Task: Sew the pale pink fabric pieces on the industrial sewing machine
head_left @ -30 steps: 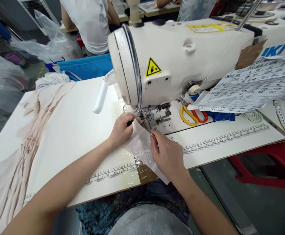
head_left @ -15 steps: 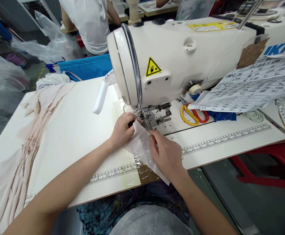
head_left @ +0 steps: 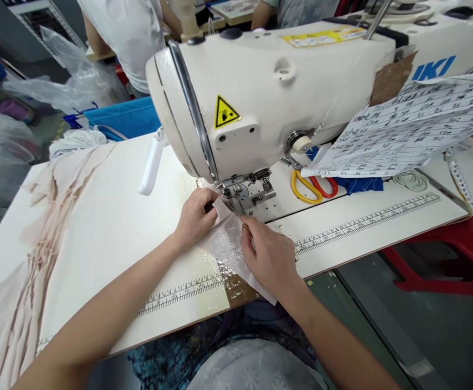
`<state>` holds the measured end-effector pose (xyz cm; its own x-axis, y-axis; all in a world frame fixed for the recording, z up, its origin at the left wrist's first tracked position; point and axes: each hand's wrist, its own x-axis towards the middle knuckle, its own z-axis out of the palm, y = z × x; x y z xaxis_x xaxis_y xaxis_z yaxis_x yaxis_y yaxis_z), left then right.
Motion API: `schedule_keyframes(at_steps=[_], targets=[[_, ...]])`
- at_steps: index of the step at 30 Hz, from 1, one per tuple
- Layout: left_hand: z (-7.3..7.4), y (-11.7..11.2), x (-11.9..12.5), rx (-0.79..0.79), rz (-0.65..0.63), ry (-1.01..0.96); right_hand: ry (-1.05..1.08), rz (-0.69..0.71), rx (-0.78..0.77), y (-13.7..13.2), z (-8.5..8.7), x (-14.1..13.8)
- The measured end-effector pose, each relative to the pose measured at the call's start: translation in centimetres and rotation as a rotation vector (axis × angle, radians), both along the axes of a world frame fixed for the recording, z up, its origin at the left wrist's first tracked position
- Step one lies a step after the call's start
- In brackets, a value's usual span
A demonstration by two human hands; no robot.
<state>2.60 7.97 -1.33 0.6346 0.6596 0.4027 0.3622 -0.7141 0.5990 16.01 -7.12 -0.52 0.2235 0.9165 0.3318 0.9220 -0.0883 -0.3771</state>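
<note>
Beneath the head of a white sewing machine (head_left: 256,81), a pale pinkish piece of thin fabric (head_left: 231,241) lies over the table's front part. My left hand (head_left: 198,214) pinches the fabric's upper edge just left of the presser foot (head_left: 230,190). Closed around a pair of slim metal tweezers (head_left: 238,212), my right hand (head_left: 269,249) rests over the fabric's right side. The tweezer tips point up and left at the fabric edge near the foot; whether they grip it is too small to tell.
Yellow-and-red-handled scissors (head_left: 306,188) lie right of the needle area, beside blue cloth (head_left: 362,185). A written paper sheet (head_left: 407,124) leans on the machine. Gathered pale fabric strips (head_left: 49,244) run along the table's left. A red stool (head_left: 443,254) stands at right, and a person (head_left: 122,38) sits beyond.
The whole view has shifted, so the machine and table appear farther left. Both hands keep nearly the same hold on the fabric and the tweezers.
</note>
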Motion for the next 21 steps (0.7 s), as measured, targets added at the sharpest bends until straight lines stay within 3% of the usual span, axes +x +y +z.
schedule_keyframes(at_steps=[5,12,15,21], targets=[[0.2,-0.1,-0.1,0.046,0.0,-0.02,-0.018,-0.015,-0.013,0.1,0.1,0.0],[0.3,0.1,0.0,0.356,-0.084,0.045,-0.091,-0.014,-0.01,0.5,0.1,-0.3],[0.5,0.0,0.0,0.419,-0.155,0.14,-0.102,-0.025,0.026,0.3,0.0,-0.3],[1.4,-0.6,-0.6,0.436,-0.274,0.267,0.051,0.024,0.073,-4.1,0.2,-0.2]])
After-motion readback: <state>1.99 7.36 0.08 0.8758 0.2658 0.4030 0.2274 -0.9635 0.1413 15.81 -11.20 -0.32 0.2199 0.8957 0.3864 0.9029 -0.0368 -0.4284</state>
